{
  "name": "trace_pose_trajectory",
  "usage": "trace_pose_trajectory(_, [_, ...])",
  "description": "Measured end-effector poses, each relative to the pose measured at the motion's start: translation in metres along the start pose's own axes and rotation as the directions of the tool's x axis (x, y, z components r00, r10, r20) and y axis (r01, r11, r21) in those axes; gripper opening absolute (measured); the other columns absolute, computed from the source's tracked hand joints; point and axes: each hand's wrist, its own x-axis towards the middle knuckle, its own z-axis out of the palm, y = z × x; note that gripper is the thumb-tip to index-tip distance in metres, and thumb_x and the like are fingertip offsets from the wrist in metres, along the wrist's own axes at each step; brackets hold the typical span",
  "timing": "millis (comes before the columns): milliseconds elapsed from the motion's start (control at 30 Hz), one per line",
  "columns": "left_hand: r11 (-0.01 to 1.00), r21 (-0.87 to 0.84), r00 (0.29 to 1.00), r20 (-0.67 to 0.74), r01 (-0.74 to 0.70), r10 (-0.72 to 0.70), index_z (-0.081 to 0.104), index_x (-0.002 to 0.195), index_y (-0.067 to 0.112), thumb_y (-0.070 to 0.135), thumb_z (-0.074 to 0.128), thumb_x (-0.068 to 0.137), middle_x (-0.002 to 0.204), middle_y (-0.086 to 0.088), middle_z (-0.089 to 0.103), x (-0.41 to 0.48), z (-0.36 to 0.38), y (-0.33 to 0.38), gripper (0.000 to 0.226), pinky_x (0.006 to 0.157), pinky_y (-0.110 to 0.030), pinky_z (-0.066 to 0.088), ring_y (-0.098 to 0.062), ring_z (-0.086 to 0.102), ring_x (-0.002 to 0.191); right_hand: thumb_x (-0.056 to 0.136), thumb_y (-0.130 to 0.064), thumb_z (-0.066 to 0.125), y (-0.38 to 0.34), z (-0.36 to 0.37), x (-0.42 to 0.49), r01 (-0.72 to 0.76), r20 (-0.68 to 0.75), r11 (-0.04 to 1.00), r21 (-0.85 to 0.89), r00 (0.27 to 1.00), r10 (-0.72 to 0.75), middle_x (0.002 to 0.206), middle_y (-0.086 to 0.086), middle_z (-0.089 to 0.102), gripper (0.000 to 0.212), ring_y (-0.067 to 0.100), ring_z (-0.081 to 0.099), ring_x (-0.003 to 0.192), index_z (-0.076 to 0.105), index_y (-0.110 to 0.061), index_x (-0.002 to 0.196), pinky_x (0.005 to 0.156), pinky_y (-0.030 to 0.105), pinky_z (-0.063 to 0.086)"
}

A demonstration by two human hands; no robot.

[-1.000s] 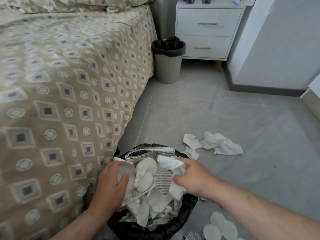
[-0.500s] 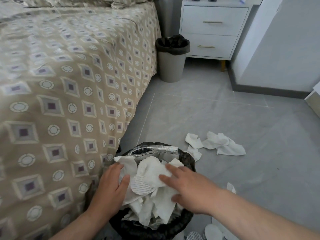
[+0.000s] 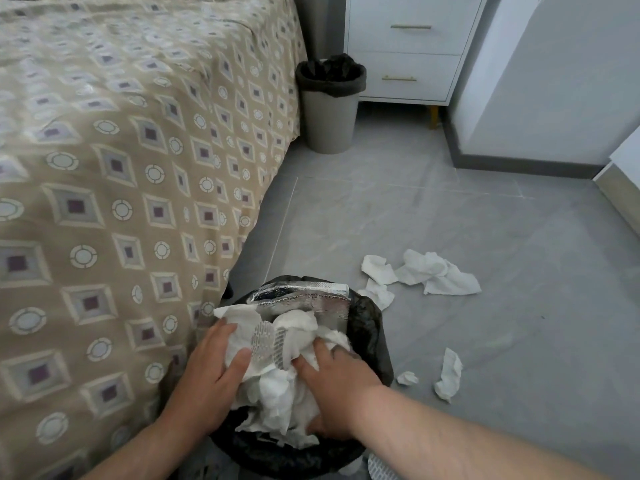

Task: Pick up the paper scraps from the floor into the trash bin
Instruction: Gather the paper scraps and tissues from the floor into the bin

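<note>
Head camera, looking down: two bare forearms reach in from the bottom edge toward a trash bin (image 3: 372,337) lined with a glossy black bag, standing on the floor just beside the bed (image 3: 121,174). The left hand (image 3: 211,372) lies palm-down on the heap of white paper (image 3: 277,386) that mounds above the bin's rim, fingers spread and gently curved, thumb pressed into the crumpled sheets; it flattens the paper and grips nothing. The right hand (image 3: 337,382) is also on the heap, fingers partly sunk into the soft folds; whether they close on a piece cannot be told. A flat silver foil packet (image 3: 311,299), creased and shiny, stands at the bin's far edge, and a round pad with a dotted, ribbed face (image 3: 268,342) sits between the two hands.

More paper scraps (image 3: 436,273) lie on the smooth grey tiled floor (image 3: 485,220) to the right of the bin: a loose cluster of wrinkled white tissues near its far side, and two smaller twisted pieces (image 3: 448,374) closer to the right forearm. The bed's beige cover bears a woven pattern of diamonds and circles. Farther back, a second, taupe bin (image 3: 330,116) with a dark liner stands beside a white two-drawer nightstand (image 3: 412,50) with brass pulls.
</note>
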Motion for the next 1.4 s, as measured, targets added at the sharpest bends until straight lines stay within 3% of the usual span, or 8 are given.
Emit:
trace_pose_trajectory(267, [0.978,0.11,0.983,-0.014,-0.179,0.182,0.054,0.119,0.017,0.058,0.033,0.079,0.124,0.009,0.046,0.003,-0.034,0.072,0.062,0.096,-0.031,0.035,-0.008,0.04,0.119,0.092,-0.048,0.044,0.027,-0.052,-0.096,0.115,-0.423,0.99,-0.077,0.896,-0.137,0.126,0.011,0.047,0.052,0.033,0.049,0.111,0.04,-0.016,0.133,0.078,0.04,0.044])
trace_pose_trajectory(367, [0.917,0.102,0.91,0.21,-0.385,0.358,0.053,0.121,0.022,0.059,0.033,0.078,0.12,0.015,0.046,-0.016,-0.021,0.136,0.06,0.095,-0.022,0.033,0.002,0.04,0.111,0.093,-0.038,0.044,0.065,-0.052,-0.128,0.034,-0.565,0.991,0.126,0.824,0.044,0.11,0.005,0.057,0.032,0.028,0.056,0.102,0.055,-0.015,0.112,0.072,0.033,0.04])
trace_pose_trajectory(500, [0.924,0.073,0.63,0.752,-0.376,0.197,0.048,0.121,0.033,0.047,0.051,0.084,0.105,0.018,0.05,-0.062,0.041,0.175,0.039,0.076,-0.001,0.031,0.004,0.048,0.095,0.091,-0.03,0.044,0.135,-0.003,-0.153,-0.22,-0.421,0.914,0.342,0.833,0.359,0.115,0.009,0.06,0.03,0.03,0.057,0.106,0.059,-0.012,0.11,0.084,0.038,0.049])
trace_pose_trajectory(600, [0.951,0.186,0.498,0.866,-0.247,-0.041,0.044,0.128,0.032,0.043,0.056,0.081,0.12,0.01,0.049,-0.097,0.102,0.156,0.05,0.086,-0.01,0.034,-0.002,0.049,0.109,0.089,-0.03,0.048,0.178,0.058,-0.164,-0.374,-0.192,0.862,0.341,0.87,0.453,0.119,0.012,0.059,0.031,0.032,0.057,0.109,0.058,-0.014,0.114,0.084,0.035,0.048])
trace_pose_trajectory(833, [0.874,0.479,0.804,0.548,-0.075,-0.232,0.017,0.146,0.016,0.043,0.049,0.084,0.157,-0.01,0.005,-0.105,0.223,0.081,0.075,0.115,-0.034,0.016,-0.027,0.011,0.145,0.087,-0.032,0.05,0.21,0.182,-0.161,-0.553,0.228,0.763,0.334,0.833,0.503,0.128,0.012,0.048,0.045,0.032,0.052,0.119,0.044,-0.015,0.129,0.09,0.034,0.044])
trace_pose_trajectory(1067, [0.791,0.611,0.841,0.422,0.012,-0.339,0.019,0.148,0.015,0.028,0.051,0.082,0.155,-0.018,0.014,-0.105,0.266,0.052,0.074,0.115,-0.038,0.019,-0.034,0.02,0.141,0.083,-0.019,0.051,0.201,0.248,-0.162,-0.582,0.227,0.719,0.381,0.812,0.537,0.129,0.011,0.038,0.046,0.033,0.043,0.121,0.038,-0.019,0.128,0.096,0.041,0.043])
trace_pose_trajectory(1233, [0.757,0.607,0.875,0.473,-0.24,-0.102,0.053,0.105,0.016,0.003,0.079,0.036,0.101,-0.018,0.065,-0.107,0.271,0.041,0.075,0.06,-0.042,0.057,-0.038,0.065,0.079,0.084,-0.015,0.053,0.202,0.255,-0.15,-0.552,0.15,0.742,0.381,0.829,0.539,0.124,0.011,0.04,0.041,0.032,0.043,0.117,0.039,-0.014,0.122,0.093,0.04,0.044])
trace_pose_trajectory(1400, [0.772,0.583,0.885,0.462,-0.253,-0.059,0.067,0.101,0.005,0.001,0.085,0.04,0.089,-0.014,0.064,-0.104,0.272,0.037,0.063,0.059,-0.038,0.056,-0.034,0.065,0.072,0.083,-0.022,0.063,0.208,0.252,-0.141,-0.543,0.199,0.718,0.435,0.836,0.512,0.123,0.01,0.043,0.037,0.031,0.046,0.117,0.046,-0.014,0.114,0.094,0.035,0.041])
